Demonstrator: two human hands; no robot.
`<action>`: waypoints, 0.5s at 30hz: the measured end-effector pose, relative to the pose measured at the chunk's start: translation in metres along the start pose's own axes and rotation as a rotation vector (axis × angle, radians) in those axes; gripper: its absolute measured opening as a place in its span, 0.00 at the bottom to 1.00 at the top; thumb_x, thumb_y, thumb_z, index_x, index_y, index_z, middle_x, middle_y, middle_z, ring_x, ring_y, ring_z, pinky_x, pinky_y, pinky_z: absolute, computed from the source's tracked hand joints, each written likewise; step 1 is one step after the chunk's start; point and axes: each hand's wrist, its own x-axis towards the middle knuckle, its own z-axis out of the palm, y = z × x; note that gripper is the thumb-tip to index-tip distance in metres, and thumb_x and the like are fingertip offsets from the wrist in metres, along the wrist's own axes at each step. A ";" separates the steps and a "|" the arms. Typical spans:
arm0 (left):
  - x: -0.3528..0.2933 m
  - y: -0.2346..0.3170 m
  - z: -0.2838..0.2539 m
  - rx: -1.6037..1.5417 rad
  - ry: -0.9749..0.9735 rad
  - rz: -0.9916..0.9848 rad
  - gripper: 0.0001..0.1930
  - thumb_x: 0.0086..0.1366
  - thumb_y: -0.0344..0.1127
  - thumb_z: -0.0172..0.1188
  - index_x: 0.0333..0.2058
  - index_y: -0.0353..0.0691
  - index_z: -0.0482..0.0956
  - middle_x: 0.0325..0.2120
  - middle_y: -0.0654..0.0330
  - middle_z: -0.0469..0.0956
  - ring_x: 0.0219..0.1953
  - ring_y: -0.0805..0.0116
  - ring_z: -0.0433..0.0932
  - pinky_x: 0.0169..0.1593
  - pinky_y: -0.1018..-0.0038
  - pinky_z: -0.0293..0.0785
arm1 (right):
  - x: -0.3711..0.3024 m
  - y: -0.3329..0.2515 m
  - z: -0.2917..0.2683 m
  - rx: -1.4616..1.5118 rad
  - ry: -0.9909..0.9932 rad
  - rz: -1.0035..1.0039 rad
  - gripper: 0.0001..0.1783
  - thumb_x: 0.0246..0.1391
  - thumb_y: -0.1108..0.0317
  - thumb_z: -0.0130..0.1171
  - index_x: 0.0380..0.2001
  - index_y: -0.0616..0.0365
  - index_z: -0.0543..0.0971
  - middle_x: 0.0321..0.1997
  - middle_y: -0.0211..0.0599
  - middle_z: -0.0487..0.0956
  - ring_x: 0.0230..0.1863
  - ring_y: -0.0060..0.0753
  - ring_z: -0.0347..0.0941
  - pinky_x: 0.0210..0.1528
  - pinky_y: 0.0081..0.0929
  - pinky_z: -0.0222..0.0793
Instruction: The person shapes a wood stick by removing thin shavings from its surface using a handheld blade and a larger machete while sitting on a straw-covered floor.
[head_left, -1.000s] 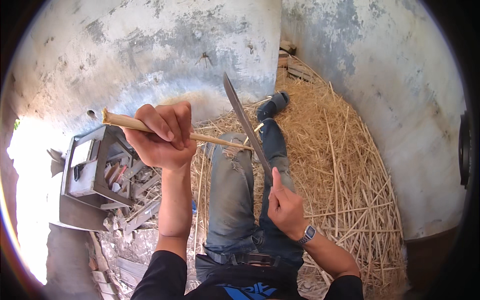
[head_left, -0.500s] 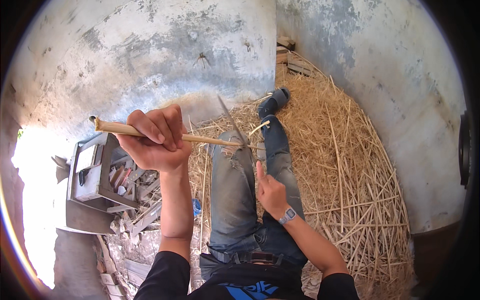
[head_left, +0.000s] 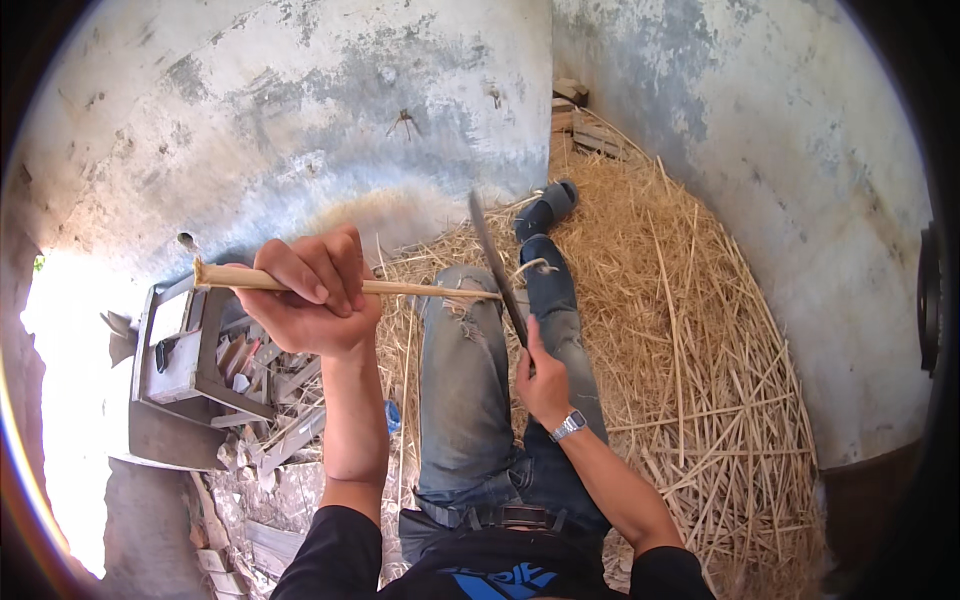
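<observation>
My left hand (head_left: pixel 322 297) is closed round a pale stick (head_left: pixel 425 290), which looks like bamboo or split wood. The stick is thick at its left end and tapers to a thin right end. It lies level above my thighs. My right hand (head_left: pixel 543 385) grips a long dark knife (head_left: pixel 495 262), index finger stretched along it, blade pointing up and away. The blade crosses at the stick's thin end; whether they touch I cannot tell. A curled pale shaving (head_left: pixel 538 264) hangs by my right shin.
Shavings (head_left: pixel 620 240) and long split strips (head_left: pixel 735 430) cover the floor on the right. A worn wooden cabinet (head_left: pixel 205 380) stands at the left beside scrap wood (head_left: pixel 290 440). A stained wall (head_left: pixel 330 110) rises ahead, with wood pieces (head_left: pixel 597 135) in the far corner.
My right hand and the knife have shifted slightly right, and more of the blade's side shows. The stick's thin end no longer reaches well past the blade. My left hand has barely moved.
</observation>
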 end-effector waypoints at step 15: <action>-0.006 0.008 -0.024 -0.143 -0.118 -0.049 0.35 0.77 0.64 0.30 0.15 0.48 0.64 0.04 0.67 0.58 0.05 0.75 0.48 0.18 0.77 0.47 | 0.092 -0.011 0.018 0.763 0.039 0.579 0.14 0.53 0.70 0.72 0.34 0.62 0.75 0.23 0.32 0.80 0.14 0.18 0.71 0.15 0.20 0.68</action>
